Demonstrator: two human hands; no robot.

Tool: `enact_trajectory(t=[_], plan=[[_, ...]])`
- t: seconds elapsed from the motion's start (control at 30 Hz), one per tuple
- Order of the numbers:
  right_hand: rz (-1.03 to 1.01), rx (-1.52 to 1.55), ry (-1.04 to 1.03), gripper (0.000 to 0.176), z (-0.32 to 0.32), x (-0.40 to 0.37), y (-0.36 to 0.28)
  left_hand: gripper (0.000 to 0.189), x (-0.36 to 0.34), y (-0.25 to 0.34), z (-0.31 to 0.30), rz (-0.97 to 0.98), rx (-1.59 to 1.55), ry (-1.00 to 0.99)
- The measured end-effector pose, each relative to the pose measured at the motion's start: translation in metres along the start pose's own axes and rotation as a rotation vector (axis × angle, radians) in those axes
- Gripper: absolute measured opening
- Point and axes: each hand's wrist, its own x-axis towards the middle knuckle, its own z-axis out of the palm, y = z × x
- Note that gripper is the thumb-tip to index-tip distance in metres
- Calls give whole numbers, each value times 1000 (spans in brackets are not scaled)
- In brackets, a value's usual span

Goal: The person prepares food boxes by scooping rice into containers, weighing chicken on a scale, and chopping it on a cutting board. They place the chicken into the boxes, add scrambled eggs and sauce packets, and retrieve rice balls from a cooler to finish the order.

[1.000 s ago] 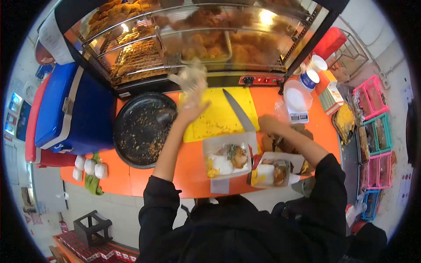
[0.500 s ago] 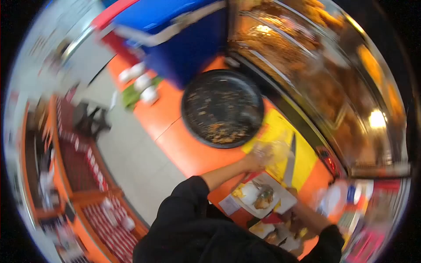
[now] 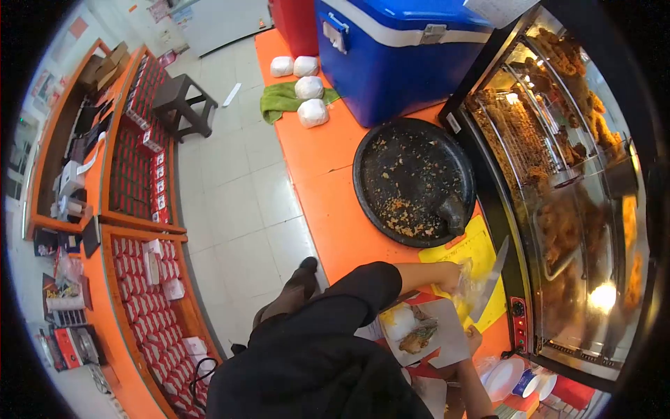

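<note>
My left hand (image 3: 450, 276) reaches over the yellow cutting board (image 3: 453, 253). Its fingers are closed at crinkled clear plastic (image 3: 473, 281); whether this is a bag or a glove I cannot make out. My right hand (image 3: 473, 340) is closed at the lower end of a large knife (image 3: 494, 276), whose handle is hidden and whose blade points away over the board. Between my forearms stands an open takeaway box (image 3: 453, 334) with white rice (image 3: 399, 323) and a browned piece of food (image 3: 417, 340). A second open box (image 3: 434, 394) is partly under my right arm.
A black stone mortar (image 3: 412, 174) with crumbs and a pestle (image 3: 452, 213) stands beyond the board. Wrapped white bundles (image 3: 312, 112) lie by a green cloth (image 3: 279, 101). A blue cooler (image 3: 391, 63) stands behind. At right is a heated display case (image 3: 558, 160) of fried food.
The view has swung and sharpened, so the scene sits differently in frame. The knife blade has shifted across the board towards the display case. My left hand stays with the clear plastic.
</note>
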Motion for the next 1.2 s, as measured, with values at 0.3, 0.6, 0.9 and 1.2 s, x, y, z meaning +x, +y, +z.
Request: enact_trajectory(t=[0.3, 0.6, 0.9, 1.2], plan=[[-322, -540, 68, 39, -10, 16, -16, 45, -16, 27, -75, -156, -10, -141], [-138, -1380, -372, 38, 1, 57, -310, 30, -311, 188, -179, -336, -541, 740], [-673, 167, 369, 38, 136, 257, -678, 23, -603, 223, -180, -1075, -345, 1404], [-1119, -520, -239, 30, 544, -150, -645, 60, -796, 243, -319, -1055, 387, 1368]])
